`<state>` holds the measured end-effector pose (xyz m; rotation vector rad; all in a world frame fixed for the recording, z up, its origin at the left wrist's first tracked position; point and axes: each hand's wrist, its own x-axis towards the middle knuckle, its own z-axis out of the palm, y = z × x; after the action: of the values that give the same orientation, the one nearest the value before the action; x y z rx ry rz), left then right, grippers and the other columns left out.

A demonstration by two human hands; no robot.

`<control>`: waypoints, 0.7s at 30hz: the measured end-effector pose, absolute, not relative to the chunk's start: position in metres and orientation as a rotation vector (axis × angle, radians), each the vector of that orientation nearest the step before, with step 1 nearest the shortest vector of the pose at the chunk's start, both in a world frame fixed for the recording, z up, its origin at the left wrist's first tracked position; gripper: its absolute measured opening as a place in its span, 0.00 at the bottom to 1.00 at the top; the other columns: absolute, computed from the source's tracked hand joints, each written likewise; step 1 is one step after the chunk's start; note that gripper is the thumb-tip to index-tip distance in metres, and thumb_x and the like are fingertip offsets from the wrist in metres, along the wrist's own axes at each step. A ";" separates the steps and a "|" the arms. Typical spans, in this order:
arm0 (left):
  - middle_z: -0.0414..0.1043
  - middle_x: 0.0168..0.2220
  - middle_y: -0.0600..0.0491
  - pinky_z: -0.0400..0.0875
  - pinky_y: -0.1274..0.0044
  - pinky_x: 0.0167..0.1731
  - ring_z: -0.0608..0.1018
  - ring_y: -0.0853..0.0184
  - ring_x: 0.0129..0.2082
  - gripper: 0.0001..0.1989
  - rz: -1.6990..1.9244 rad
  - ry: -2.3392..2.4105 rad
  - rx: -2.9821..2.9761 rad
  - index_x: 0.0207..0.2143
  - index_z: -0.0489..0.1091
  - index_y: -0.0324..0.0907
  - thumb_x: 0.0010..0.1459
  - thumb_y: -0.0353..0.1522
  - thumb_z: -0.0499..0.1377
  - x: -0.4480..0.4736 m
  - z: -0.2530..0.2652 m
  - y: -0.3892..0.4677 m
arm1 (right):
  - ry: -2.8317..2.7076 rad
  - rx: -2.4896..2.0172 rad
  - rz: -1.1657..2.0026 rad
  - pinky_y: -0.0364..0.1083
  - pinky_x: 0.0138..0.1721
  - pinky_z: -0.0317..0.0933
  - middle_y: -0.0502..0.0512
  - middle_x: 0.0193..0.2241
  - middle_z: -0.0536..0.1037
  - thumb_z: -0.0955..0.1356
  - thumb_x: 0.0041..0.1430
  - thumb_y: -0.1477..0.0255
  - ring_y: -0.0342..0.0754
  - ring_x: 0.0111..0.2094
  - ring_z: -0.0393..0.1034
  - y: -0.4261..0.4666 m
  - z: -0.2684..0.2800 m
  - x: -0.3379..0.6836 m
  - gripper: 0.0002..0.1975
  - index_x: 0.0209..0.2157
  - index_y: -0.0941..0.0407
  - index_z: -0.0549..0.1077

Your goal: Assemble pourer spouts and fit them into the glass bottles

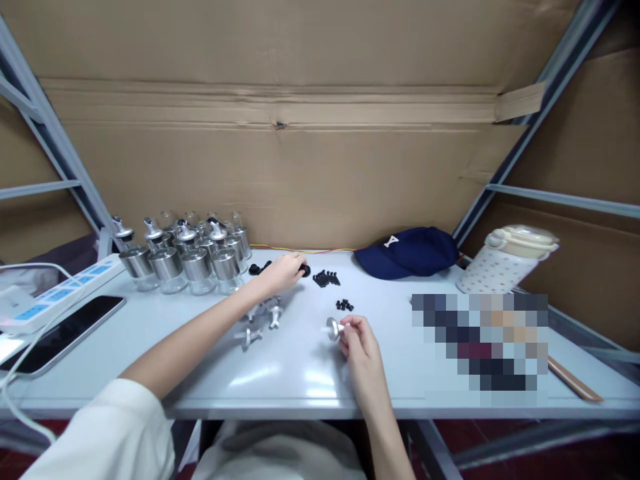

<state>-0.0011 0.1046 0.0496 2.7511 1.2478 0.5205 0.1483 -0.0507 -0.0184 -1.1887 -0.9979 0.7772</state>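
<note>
my right hand (361,341) pinches a spout (333,329); left hand (284,272) at a black ring (307,271), grip unclear; four bottles (197,264) topped; others (241,232) look bare

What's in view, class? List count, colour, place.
Bottles: several, silver-clear, back left.
Loose spouts: several, silver, centre.
Small parts: many, black, centre back.
Cap: one, navy, back right.
Container: one, whitish, right.
Phone: one, black, left.
Power strip: one, white, left.
Stick: one, brown, right.
Pixelated patch: one, mixed, right.
Cable: uncounted, white, left.
Wires: uncounted, red, yellow, back.
Table: one, pale, beneath.
Cardboard: uncounted, brown, behind.
Frame: one, grey, sides.
Sleeve: one, white, left.
Left hand: one, at small parts.
Right hand: one, holding spout.
</note>
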 end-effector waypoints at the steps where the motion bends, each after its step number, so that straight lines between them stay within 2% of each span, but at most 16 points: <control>1: 0.70 0.39 0.48 0.68 0.73 0.42 0.75 0.65 0.38 0.08 0.589 1.202 2.734 0.40 0.66 0.39 0.57 0.26 0.52 -0.003 0.050 0.087 | -0.944 -1.183 0.801 0.41 0.23 0.52 0.45 0.20 0.62 0.63 0.55 0.61 0.41 0.21 0.55 -0.051 -0.018 0.148 0.10 0.31 0.54 0.64; 3: 0.68 0.33 0.52 0.69 0.75 0.35 0.74 0.68 0.31 0.08 0.886 1.038 2.498 0.37 0.64 0.39 0.52 0.27 0.55 -0.004 0.047 0.050 | -0.842 -1.163 0.823 0.41 0.23 0.51 0.44 0.20 0.62 0.64 0.55 0.59 0.40 0.20 0.54 -0.051 -0.015 0.147 0.13 0.30 0.54 0.61; 5: 0.67 0.32 0.54 0.69 0.77 0.32 0.73 0.70 0.29 0.10 0.987 0.894 2.228 0.36 0.62 0.40 0.49 0.26 0.55 -0.003 0.038 0.019 | -0.772 -1.113 0.796 0.41 0.23 0.51 0.43 0.19 0.61 0.65 0.54 0.57 0.40 0.20 0.54 -0.051 -0.012 0.146 0.15 0.30 0.54 0.60; 12: 0.62 0.36 0.54 0.68 0.77 0.36 0.72 0.72 0.33 0.10 1.094 0.666 1.859 0.34 0.59 0.40 0.47 0.24 0.54 0.003 0.003 -0.008 | -0.921 -1.100 0.798 0.42 0.25 0.52 0.45 0.20 0.62 0.63 0.56 0.59 0.41 0.21 0.56 -0.053 -0.012 0.146 0.14 0.33 0.56 0.67; 21: 0.61 0.38 0.53 0.69 0.77 0.40 0.72 0.71 0.36 0.09 1.101 0.632 1.849 0.36 0.61 0.40 0.52 0.28 0.57 0.002 0.005 -0.008 | -1.093 -1.195 0.792 0.44 0.29 0.57 0.47 0.22 0.67 0.62 0.58 0.61 0.44 0.24 0.62 -0.055 -0.006 0.145 0.14 0.34 0.56 0.69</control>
<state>0.0024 -0.0076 0.0047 1.8490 0.6319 1.1010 0.1447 -0.0554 -0.0060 -1.1947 -1.0928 0.7924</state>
